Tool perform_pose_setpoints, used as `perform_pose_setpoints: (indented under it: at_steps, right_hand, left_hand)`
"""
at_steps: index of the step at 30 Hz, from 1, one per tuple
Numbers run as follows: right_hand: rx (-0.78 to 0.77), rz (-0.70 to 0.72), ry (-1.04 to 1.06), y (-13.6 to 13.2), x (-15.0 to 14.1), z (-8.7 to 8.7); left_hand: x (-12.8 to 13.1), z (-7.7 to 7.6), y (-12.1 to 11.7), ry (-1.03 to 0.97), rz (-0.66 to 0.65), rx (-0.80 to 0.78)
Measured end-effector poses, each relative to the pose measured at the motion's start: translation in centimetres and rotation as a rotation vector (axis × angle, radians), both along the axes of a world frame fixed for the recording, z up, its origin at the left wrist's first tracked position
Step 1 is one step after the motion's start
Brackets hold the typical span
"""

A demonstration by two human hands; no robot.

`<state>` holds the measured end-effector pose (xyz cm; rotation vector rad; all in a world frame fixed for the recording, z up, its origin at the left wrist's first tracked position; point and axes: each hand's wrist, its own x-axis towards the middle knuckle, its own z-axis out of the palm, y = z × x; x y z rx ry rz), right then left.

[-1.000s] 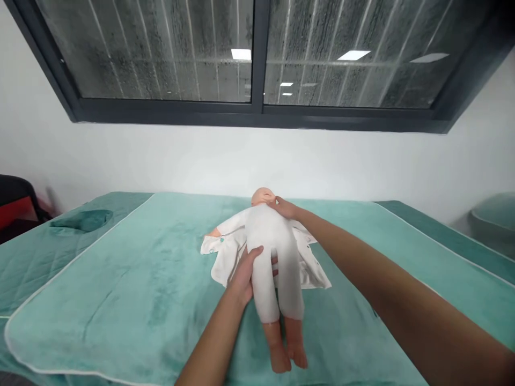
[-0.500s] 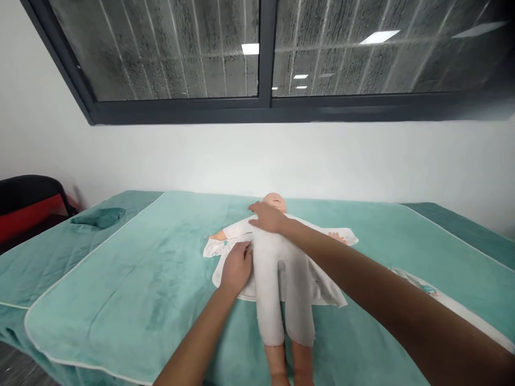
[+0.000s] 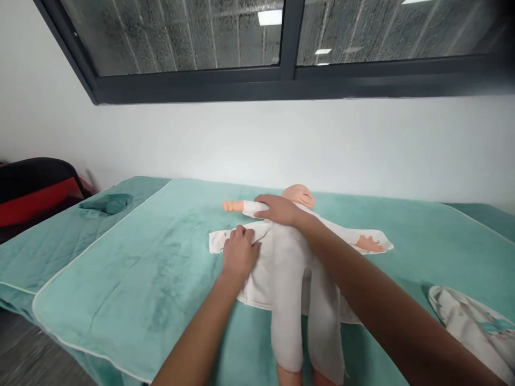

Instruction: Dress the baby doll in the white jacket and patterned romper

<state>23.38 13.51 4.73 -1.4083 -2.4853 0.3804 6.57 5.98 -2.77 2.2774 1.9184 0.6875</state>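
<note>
A baby doll [image 3: 292,262] in a white suit lies on its back on a teal towel [image 3: 132,268], head toward the wall. Under it is spread an open white printed garment [image 3: 249,287]. My left hand [image 3: 239,252] rests closed on the garment's left sleeve beside the doll's body, gripping the cloth. My right hand [image 3: 277,209] reaches across the doll and holds its left-side arm near the shoulder, which sticks out toward the left. The doll's other arm lies on the garment's right sleeve.
A second printed cloth [image 3: 470,327] lies at the right edge of the towel. A small dark green cloth [image 3: 107,203] sits at the far left of the bed. A black and red chair [image 3: 34,187] stands left. A white wall and window are behind.
My right hand moved from the doll's head to its arm and lifted that arm outward. My left hand went from the doll's hip up to the garment sleeve. The view shifted right.
</note>
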Motion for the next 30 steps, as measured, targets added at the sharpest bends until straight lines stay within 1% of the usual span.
perform_pose_setpoints:
  at_steps: [1,3,5,7,10,12,15,17,18,21,24,26,28,30]
  right_hand:
    - [-0.019,0.025,0.055,-0.2,0.5,0.1]
    - [-0.074,0.077,0.112,-0.7,1.1,0.1]
    - [-0.125,0.082,0.095,-0.9,1.3,0.1]
    - [-0.163,0.06,0.087,-0.9,1.2,0.0]
    - [-0.204,0.035,0.102,-0.8,1.3,0.1]
    - [-0.217,0.021,0.098,-0.8,1.7,0.2]
    - [-0.183,-0.049,0.045,-0.9,2.3,0.3]
    - [-0.133,-0.114,-0.017,-1.0,2.5,0.3]
    - [-0.108,-0.145,-0.051,-1.1,2.4,0.2]
    - [-0.04,-0.214,-0.136,-1.2,2.0,-0.1]
    - [0.005,-0.249,-0.187,-1.1,1.5,-0.4]
    - [0.022,-0.265,-0.214,-1.1,1.2,-0.6]
    - [0.056,-0.28,-0.256,-1.3,0.9,-0.7]
    - [0.113,-0.277,-0.3,-1.6,0.4,-0.8]
  left_hand:
    - [-0.3,-0.2,0.6,-0.089,0.034,-0.031]
    - [-1.0,-0.6,1.7,-0.356,0.087,-0.079]
    - [-1.8,-0.7,2.2,-0.636,0.075,-0.106]
    - [-2.5,-0.6,2.4,-0.83,0.026,-0.121]
    - [-3.0,-0.4,2.3,-1.014,-0.019,-0.155]
    - [-3.0,-0.4,2.2,-1.128,-0.006,-0.187]
    - [-2.9,-0.5,2.4,-1.24,0.045,-0.229]
    - [-2.8,-0.6,2.4,-1.246,0.071,-0.225]
    - [-2.7,-0.7,2.3,-1.217,0.088,-0.192]
    - [-2.2,-1.0,1.8,-1.01,0.121,-0.008]
    - [-1.7,-1.4,1.0,-0.758,0.076,0.153]
    - [-1.4,-1.7,0.5,-0.631,0.035,0.24]
    - [-1.2,-2.2,0.4,-0.514,-0.004,0.307]
    - [-1.0,-2.6,0.5,-0.387,-0.041,0.34]
